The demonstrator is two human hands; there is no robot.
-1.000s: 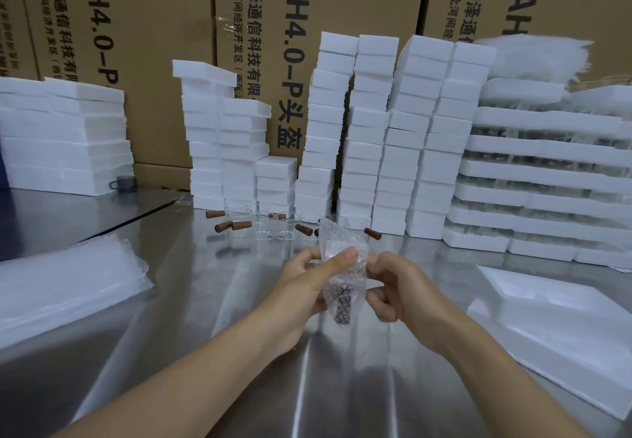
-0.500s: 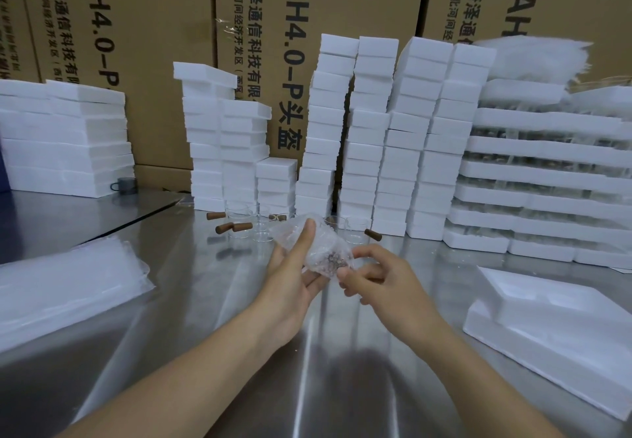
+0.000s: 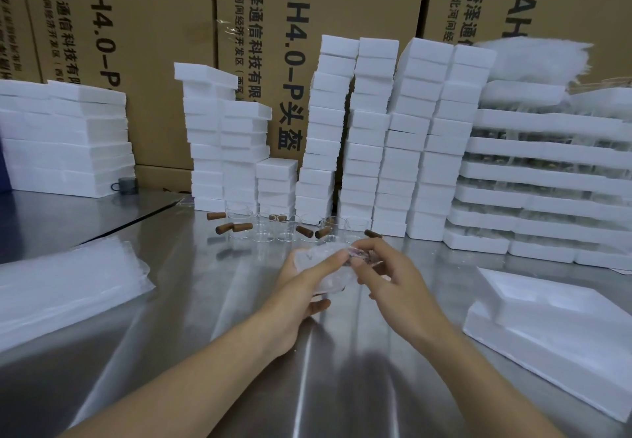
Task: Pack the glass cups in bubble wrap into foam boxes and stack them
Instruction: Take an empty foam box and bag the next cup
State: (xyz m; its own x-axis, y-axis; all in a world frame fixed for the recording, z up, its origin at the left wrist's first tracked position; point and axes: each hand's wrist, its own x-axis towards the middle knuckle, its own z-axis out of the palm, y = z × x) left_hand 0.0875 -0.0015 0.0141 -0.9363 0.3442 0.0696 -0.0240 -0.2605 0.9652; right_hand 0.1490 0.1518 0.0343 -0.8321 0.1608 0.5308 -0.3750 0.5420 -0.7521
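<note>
Crowding behind the wrapped cup [image 3: 333, 278]: glasses [image 3: 261, 229], corks [image 3: 304, 231]; foam stacks [image 3: 369, 150].

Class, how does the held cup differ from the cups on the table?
The held cup is in bubble wrap; the table cups are bare. The held cup is off the table, in the left hand and right hand; the table cups stand upright on it.

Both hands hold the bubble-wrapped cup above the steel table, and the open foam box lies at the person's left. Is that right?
Not quite. In the head view the open foam box lies at the person's right; a pile of bubble wrap lies at the left. The rest holds: the left hand and right hand hold the bubble-wrapped cup above the steel table.
</note>
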